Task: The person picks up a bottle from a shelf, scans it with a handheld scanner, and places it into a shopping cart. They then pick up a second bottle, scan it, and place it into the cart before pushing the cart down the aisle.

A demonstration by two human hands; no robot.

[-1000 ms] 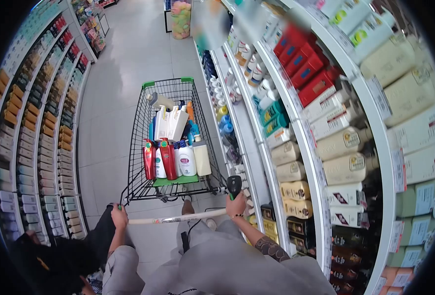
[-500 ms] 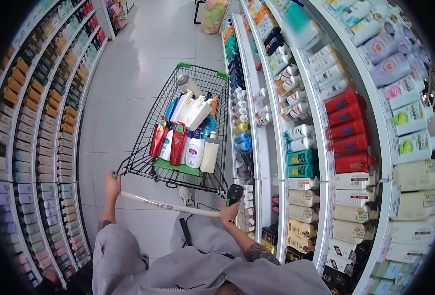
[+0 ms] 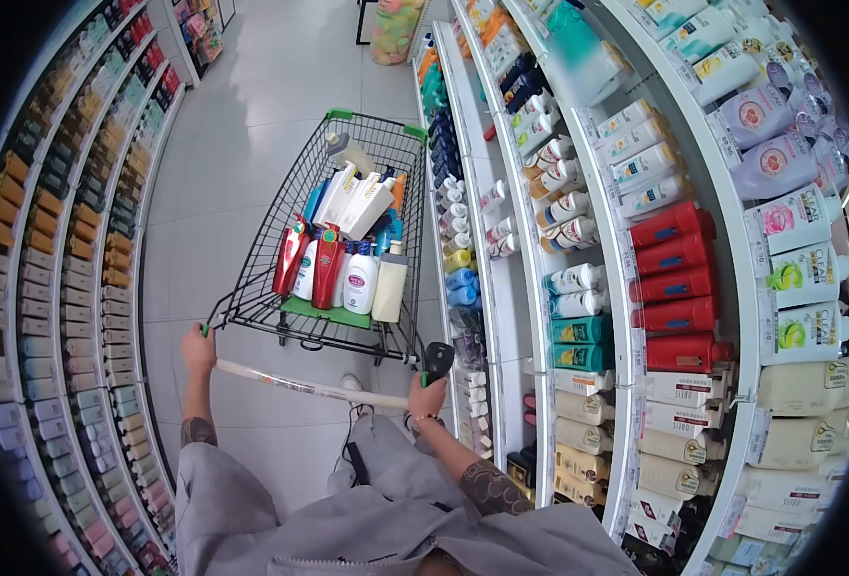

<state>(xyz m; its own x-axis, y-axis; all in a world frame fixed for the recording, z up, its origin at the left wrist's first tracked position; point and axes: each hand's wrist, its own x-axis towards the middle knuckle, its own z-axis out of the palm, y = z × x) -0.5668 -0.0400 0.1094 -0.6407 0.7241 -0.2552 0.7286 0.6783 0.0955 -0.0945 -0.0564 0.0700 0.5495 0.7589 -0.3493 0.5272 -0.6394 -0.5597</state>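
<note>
A black wire shopping cart [image 3: 261, 240] with green corner pieces stands in front of me. Its light handle bar [image 3: 300, 383] runs across its near side. My left hand [image 3: 198, 348] is wrapped round the bar's left end, and my right hand [image 3: 426, 396] grips the right end, beside a black round-headed piece [image 3: 439, 358]. Inside the cart lie two red bottles [image 3: 328, 269], a white bottle with a pink label [image 3: 359, 280], a cream bottle [image 3: 389, 286] upright at the right, tilted white bottles [image 3: 365, 206] and a grey-capped bottle [image 3: 348, 152] at the far end.
Shelves of small boxes and bottles [image 3: 50, 317] line the left side. On the right, white shelves hold red bottles [image 3: 674, 283], purple bottles [image 3: 756, 113] and several other bottles close to the cart. The tiled floor [image 3: 280, 77] stretches ahead, with a colourful bin [image 3: 396, 34] farther on.
The cart and both hands appear slightly farther left and lower in view. Along the right side, the shelf goods have shifted downward. Both hands keep their hold on the bar.
</note>
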